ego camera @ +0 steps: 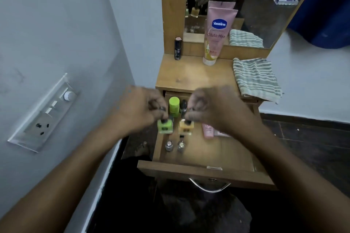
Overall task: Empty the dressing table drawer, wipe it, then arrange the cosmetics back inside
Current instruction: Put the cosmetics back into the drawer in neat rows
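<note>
The open wooden drawer (236,157) has a green polish bottle (165,127) and a yellow polish bottle (186,128) upright (both blurred) at its left side.

Drawer (189,168) pulled open: small bottles (169,145) at its front-left, nail polish bottles (165,126) behind those, tube (208,130) toward its right. Beyond the drawer, on the worktop (189,73): lipstick (177,48) left, lotion tube (216,34) middle, cloth (255,77) right.

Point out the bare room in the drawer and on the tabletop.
Drawer: front right floor is bare, between the silver-capped bottles, pink tube and front wall. Tabletop: bare middle, between lipstick, Vaseline tube and striped cloth. Crowded: drawer's back left.
</note>
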